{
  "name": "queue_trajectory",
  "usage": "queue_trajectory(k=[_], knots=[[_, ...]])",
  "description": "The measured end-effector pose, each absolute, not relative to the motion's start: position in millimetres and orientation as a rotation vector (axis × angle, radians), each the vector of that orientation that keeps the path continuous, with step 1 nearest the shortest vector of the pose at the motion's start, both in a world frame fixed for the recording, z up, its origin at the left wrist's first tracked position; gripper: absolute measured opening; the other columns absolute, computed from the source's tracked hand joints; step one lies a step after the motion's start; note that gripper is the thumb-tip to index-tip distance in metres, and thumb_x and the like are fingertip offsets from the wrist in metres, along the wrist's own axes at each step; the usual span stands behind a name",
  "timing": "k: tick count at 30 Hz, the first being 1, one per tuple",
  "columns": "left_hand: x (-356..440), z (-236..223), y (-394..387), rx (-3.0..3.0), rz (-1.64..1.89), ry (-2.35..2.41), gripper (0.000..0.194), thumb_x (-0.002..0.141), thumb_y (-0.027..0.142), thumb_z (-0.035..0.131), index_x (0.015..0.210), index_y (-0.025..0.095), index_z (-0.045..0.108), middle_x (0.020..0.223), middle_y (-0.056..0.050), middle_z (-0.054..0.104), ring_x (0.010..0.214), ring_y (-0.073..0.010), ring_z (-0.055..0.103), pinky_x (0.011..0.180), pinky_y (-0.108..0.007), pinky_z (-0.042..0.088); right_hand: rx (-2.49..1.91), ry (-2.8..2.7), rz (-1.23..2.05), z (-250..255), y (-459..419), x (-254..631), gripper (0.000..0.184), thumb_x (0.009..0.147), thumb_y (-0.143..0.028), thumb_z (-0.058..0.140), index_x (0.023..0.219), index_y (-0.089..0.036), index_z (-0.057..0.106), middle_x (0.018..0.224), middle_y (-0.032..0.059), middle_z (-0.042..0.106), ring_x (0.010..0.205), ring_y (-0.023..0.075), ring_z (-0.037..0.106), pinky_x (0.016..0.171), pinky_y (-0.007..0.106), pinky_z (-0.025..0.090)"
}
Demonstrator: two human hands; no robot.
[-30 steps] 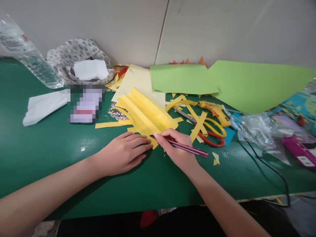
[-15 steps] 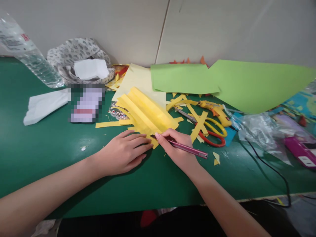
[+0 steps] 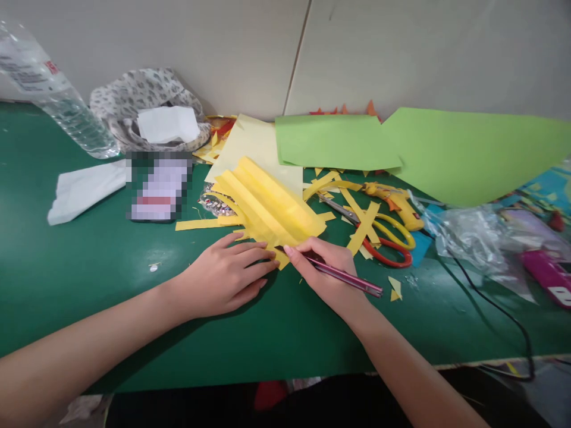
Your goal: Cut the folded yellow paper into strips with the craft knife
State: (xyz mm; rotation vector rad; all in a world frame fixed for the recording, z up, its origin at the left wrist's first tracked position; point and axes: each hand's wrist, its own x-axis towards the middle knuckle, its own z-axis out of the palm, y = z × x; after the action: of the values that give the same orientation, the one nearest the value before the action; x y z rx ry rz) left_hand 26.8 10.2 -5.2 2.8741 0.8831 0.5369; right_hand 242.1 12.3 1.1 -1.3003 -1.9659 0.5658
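Note:
A folded sheet of yellow paper [image 3: 272, 199] lies slantwise on the green table, its folds rising in ridges. My left hand [image 3: 227, 272] rests flat with fingers stretched out, fingertips on the sheet's near edge. In my right hand [image 3: 328, 270] is a slim purple-pink utility knife [image 3: 352, 280], gripped like a pen. Its front end meets the paper close to my left fingertips; the blade itself is hard to make out. Yellow paper strips [image 3: 203, 224] stick out beneath the sheet on the left.
Red-and-yellow scissors [image 3: 388, 258] and a yellow glue gun [image 3: 397, 205] with a black cord lie to the right. Green sheets [image 3: 464, 154] lean behind. On the left are a phone [image 3: 160, 190], a tissue [image 3: 89, 190], a cloth pouch [image 3: 138, 89] and a water bottle [image 3: 66, 101].
The whole view has shifted slightly, so everything sits a little farther right. The knife's tip is slightly lower along the paper's near edge; my left hand keeps its place on the sheet.

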Motion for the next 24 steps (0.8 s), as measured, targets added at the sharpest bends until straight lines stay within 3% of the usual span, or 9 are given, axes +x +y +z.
queue_trajectory(k=[24], knots=[[26.8,-6.8,10.6,2.892,0.510,0.885,0.030,0.097,0.025,0.042,0.121,0.020,0.058,0.124,-0.004,0.065,0.117,-0.0190,0.057,0.108,-0.039,0.031,-1.286,-1.956,0.601,1.8,7.6,246.3,0.026,0.087,-0.028,0.061,0.064,-0.019,0.055,0.052,-0.0046,0.051,0.045,0.0080,0.045,0.046,0.022,0.034]])
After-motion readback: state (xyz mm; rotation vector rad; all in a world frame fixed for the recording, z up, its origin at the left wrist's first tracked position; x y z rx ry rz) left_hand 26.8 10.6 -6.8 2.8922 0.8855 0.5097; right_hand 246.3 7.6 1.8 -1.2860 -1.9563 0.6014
